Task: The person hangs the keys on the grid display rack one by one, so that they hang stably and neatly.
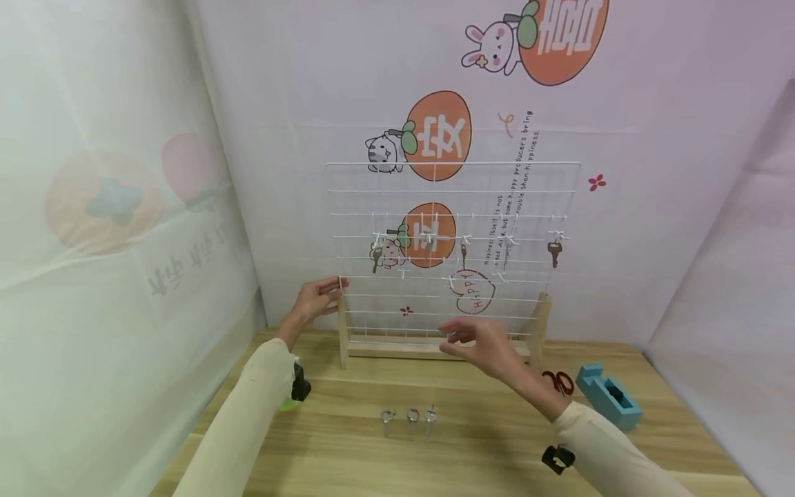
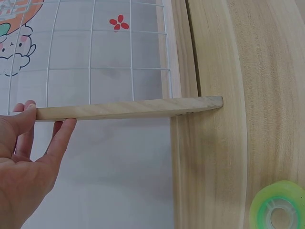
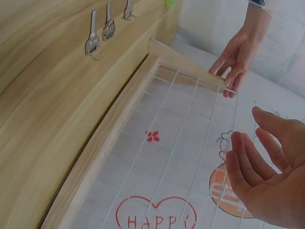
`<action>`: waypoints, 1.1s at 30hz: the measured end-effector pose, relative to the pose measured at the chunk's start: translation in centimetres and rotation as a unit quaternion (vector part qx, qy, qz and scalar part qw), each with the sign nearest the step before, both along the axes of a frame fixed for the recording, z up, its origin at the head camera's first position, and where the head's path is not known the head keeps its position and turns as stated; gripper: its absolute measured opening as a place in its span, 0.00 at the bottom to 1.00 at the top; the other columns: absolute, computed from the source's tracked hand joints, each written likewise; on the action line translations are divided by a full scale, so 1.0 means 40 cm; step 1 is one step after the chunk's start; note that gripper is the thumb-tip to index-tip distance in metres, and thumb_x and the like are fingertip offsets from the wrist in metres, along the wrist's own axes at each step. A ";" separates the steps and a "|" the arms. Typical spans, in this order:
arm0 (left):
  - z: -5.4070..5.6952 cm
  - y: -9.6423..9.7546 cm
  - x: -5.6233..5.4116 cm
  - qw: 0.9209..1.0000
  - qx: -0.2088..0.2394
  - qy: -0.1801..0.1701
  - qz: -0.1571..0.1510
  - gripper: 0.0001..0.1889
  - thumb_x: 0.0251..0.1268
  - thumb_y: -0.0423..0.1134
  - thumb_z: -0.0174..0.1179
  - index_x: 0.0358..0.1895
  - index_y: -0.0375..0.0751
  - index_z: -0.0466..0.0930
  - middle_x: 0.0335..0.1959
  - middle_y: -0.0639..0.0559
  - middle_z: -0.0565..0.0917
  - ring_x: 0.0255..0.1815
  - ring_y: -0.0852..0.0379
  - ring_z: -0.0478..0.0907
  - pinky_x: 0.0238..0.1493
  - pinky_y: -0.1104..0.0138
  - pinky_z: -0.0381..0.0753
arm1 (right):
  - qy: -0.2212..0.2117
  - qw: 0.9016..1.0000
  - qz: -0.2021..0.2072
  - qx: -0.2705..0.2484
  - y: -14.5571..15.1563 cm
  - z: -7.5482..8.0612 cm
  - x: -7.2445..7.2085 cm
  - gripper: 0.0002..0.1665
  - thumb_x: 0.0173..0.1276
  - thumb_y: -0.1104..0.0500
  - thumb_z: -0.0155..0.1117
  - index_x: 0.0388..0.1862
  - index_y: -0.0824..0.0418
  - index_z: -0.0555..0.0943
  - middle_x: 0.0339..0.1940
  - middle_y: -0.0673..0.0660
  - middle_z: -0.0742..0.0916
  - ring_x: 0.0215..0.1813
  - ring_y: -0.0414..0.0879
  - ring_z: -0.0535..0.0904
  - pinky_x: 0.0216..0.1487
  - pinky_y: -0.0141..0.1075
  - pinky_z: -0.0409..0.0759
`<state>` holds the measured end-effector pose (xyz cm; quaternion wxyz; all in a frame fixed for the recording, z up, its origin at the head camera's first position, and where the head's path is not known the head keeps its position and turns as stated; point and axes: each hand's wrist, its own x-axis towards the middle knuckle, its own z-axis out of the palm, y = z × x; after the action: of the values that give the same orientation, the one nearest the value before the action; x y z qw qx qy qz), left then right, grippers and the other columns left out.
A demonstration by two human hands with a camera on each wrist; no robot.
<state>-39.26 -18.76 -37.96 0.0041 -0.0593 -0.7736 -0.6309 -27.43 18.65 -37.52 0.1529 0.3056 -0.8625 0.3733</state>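
White cloth [image 1: 298, 83] printed with orange fruit and cartoon animals is hanging behind a wood-grain table [image 1: 335, 449]; near the table's back edge, a wooden stand [image 1: 397, 349] is holding a white wire grid [image 1: 472, 163] upright; the left hand [image 1: 315, 298] is gripping the upper end of the stand's left upright [image 2: 128, 109], thumb and fingers clamped on the wood; the right hand [image 1: 481, 343] is hovering in front of the grid's lower part, its fingers loosely bent and its thumb standing apart from them. Several keys are hanging across the middle of the grid, among them a right-hand hanging key [image 1: 555, 253] and a left-hand hanging key [image 1: 376, 258]; three loose keys [image 1: 413, 415] are lying in a row on the table before the stand; red-handled scissors [image 1: 564, 382] and a blue tape dispenser [image 1: 623, 412] are resting to the right; a green tape roll [image 2: 264, 197] is lying near the left upright.
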 end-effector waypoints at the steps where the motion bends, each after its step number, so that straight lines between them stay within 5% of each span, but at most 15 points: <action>1: 0.001 0.001 0.000 1.000 0.000 0.000 -0.001 0.22 0.81 0.30 0.54 0.73 0.37 0.74 0.73 0.40 0.74 0.73 0.40 0.72 0.67 0.45 0.78 | 0.001 1.000 0.005 -0.001 -0.006 -0.005 0.000 0.16 0.66 0.60 0.78 0.52 0.59 0.88 0.45 0.55 0.92 0.42 0.47 0.90 0.43 0.39 0.90; 5: 0.003 0.002 0.003 1.000 0.001 0.001 -0.002 0.22 0.81 0.30 0.54 0.74 0.37 0.73 0.73 0.40 0.74 0.74 0.40 0.71 0.68 0.44 0.77 | 0.003 1.000 0.021 -0.004 -0.029 -0.024 -0.002 0.16 0.66 0.61 0.78 0.52 0.61 0.88 0.46 0.57 0.92 0.42 0.47 0.90 0.44 0.43 0.91; 14: 0.004 0.005 0.001 1.000 0.003 0.000 0.001 0.22 0.81 0.29 0.54 0.73 0.37 0.73 0.73 0.41 0.75 0.74 0.40 0.71 0.67 0.46 0.78 | -0.031 0.998 0.055 -0.007 -0.084 -0.072 -0.004 0.16 0.65 0.63 0.78 0.52 0.63 0.88 0.47 0.60 0.91 0.43 0.51 0.90 0.45 0.35 0.89; 30: 0.002 -0.001 -0.008 1.000 0.002 -0.004 0.003 0.22 0.81 0.30 0.55 0.73 0.37 0.74 0.74 0.41 0.74 0.73 0.42 0.72 0.66 0.47 0.79 | -0.078 0.992 0.095 0.012 -0.165 -0.173 -0.014 0.17 0.65 0.64 0.77 0.51 0.67 0.87 0.48 0.64 0.91 0.44 0.56 0.89 0.47 0.49 0.89; 33: 0.000 0.001 -0.007 1.000 0.004 -0.009 0.005 0.22 0.81 0.30 0.55 0.73 0.38 0.74 0.73 0.41 0.75 0.73 0.42 0.72 0.66 0.48 0.79 | -0.084 0.992 0.092 0.028 -0.173 -0.197 -0.016 0.15 0.65 0.63 0.77 0.50 0.66 0.87 0.45 0.62 0.91 0.42 0.53 0.89 0.44 0.43 0.90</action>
<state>-39.55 -18.73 -37.97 0.0002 -0.0500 -0.7716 -0.6341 -28.09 11.73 -45.40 0.0357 0.3553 -0.8508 0.3856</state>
